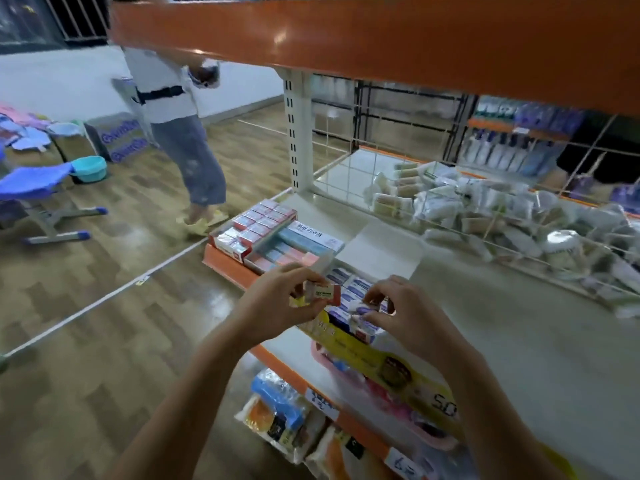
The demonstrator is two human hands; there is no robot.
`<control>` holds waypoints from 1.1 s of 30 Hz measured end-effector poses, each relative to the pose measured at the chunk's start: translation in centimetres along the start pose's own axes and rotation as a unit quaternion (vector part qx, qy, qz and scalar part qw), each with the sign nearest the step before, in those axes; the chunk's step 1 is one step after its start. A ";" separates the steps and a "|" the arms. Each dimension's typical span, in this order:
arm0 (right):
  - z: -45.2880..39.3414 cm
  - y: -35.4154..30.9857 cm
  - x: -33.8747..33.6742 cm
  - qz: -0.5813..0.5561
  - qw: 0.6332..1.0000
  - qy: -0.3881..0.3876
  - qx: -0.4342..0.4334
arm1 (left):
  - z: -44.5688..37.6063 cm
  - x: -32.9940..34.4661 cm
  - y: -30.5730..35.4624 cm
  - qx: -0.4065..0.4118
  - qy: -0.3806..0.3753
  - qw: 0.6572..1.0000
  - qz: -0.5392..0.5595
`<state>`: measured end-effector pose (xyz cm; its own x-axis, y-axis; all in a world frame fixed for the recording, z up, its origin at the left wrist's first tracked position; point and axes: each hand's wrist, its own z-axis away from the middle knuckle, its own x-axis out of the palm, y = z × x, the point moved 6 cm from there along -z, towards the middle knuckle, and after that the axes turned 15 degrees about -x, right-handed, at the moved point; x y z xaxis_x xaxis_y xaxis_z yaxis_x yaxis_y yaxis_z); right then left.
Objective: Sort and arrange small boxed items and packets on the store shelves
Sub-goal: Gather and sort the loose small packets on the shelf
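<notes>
My left hand [277, 301] pinches a small pink and white boxed item [323, 292] just above the shelf's front edge. My right hand [407, 315] hovers beside it, its curled fingers pinching a small blue and white box [362, 311] in an open yellow display carton [377, 355]. That carton holds rows of blue and white boxes. Further left on the white shelf [519, 341] lie red and white boxes [258, 223] and a tray of light blue and pink boxes [294, 245].
A wire bin of clear packets [502, 216] fills the back right of the shelf. An orange shelf [381, 32] overhangs above. Packaged goods [280, 414] hang below the shelf edge. A person [176, 126] walks on the wooden floor at left, near stools and a teal basin [89, 169].
</notes>
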<state>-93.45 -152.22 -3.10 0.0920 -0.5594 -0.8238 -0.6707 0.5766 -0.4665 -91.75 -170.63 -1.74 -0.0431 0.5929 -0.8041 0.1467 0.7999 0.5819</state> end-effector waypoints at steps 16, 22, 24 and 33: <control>0.5 -1.3 1.7 0.121 0.978 -0.067 0.158 | -4.8 2.2 -0.9 0.161 -0.100 0.982 0.011; 0.0 -1.6 2.5 0.097 0.975 -0.063 0.190 | -5.2 2.5 -1.5 0.173 -0.134 0.976 0.020; 0.2 -1.5 2.4 0.071 0.977 -0.059 0.194 | -5.2 2.8 -1.9 0.171 -0.151 0.973 0.024; -0.3 -0.8 2.5 0.058 0.972 -0.051 0.222 | -5.5 3.5 -3.1 0.151 -0.186 0.970 0.028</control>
<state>-92.85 -154.27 -4.69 0.1214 -0.4262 -0.8964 -0.2984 0.8457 -0.4425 -97.77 -170.56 -5.72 0.3254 0.5154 -0.7928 0.4241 0.6698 0.6095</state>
